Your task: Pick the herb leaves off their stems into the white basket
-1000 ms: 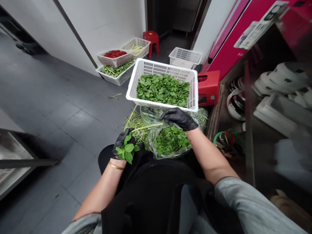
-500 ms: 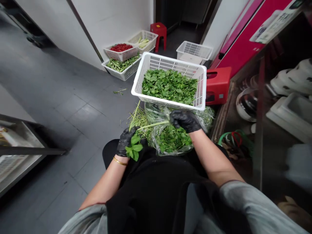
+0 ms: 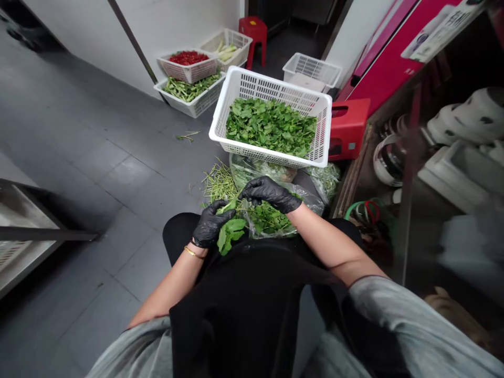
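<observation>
In the head view my left hand [image 3: 212, 224], in a black glove, is closed around a leafy green herb sprig [image 3: 231, 232], its leaves hanging below the fingers. My right hand [image 3: 271, 194], gloved the same way, meets it from the right, fingertips pinched at the sprig's upper end. Beneath the hands an open clear plastic bag [image 3: 289, 231] holds more green sprigs [image 3: 270, 217]. Just beyond stands a white slotted basket [image 3: 271, 152] with a layer of picked green leaves [image 3: 271, 126]. Thin cut stems [image 3: 218, 181] lie in a heap left of the bag.
Back left, white baskets hold red chillies [image 3: 188, 58], cut green stalks [image 3: 191, 89] and pale stalks [image 3: 227, 52]. A red stool [image 3: 254, 34] stands behind them. Another white basket [image 3: 313, 68] and a red plastic stool [image 3: 350, 128] are beyond right. Metal shelving [image 3: 409, 184] borders the right side.
My right hand has moved left, close to my left hand. The long pale stem stretched between the hands no longer shows. The view has shifted slightly.
</observation>
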A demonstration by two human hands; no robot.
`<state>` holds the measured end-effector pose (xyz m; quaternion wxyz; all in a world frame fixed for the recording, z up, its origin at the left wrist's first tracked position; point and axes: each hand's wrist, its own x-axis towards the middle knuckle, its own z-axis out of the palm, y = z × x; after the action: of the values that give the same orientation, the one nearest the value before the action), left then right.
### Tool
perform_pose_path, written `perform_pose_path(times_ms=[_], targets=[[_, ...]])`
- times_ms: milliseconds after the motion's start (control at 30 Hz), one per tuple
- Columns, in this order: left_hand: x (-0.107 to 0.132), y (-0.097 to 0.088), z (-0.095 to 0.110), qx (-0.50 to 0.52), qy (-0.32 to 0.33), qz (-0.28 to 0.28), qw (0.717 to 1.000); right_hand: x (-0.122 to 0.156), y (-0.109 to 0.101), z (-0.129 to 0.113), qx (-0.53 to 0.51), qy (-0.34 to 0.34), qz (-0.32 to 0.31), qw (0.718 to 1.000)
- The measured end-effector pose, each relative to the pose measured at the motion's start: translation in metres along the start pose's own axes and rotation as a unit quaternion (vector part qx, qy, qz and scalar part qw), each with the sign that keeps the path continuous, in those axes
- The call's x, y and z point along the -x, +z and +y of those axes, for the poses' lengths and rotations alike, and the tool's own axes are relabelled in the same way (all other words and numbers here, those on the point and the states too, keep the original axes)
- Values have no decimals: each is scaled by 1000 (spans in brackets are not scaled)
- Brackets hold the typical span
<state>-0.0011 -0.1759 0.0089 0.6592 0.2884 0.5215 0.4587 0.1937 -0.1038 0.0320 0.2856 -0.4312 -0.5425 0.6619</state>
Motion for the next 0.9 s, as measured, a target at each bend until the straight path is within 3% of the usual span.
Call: perform_pose_path(times_ms=[100, 200, 300, 400, 533, 633, 767, 900], targets=[[0, -1, -5, 12, 17, 16, 1000, 7, -2, 5, 49, 29, -18, 998], [-2, 4, -11, 12, 32, 8, 999, 6, 11, 12, 72, 40, -40, 996], [-3, 4, -13, -4, 25, -10, 1000, 3, 22, 17, -11, -6, 27, 1000], [-1, -1, -11, -30, 16, -20, 999, 6, 18, 16, -101, -72, 100, 987], [2, -6, -8, -29, 35, -21, 999, 18, 13, 18, -100, -40, 62, 992], [3, -3, -10, -47, 32, -67, 996, 20, 19, 22, -107, 0, 8, 994], [-1, -3, -16, -40, 10, -123, 992, 13, 24, 21, -69, -9, -23, 997], [-13, -14, -17, -52, 50, -47, 996, 14, 15, 14, -13, -3, 21, 1000]])
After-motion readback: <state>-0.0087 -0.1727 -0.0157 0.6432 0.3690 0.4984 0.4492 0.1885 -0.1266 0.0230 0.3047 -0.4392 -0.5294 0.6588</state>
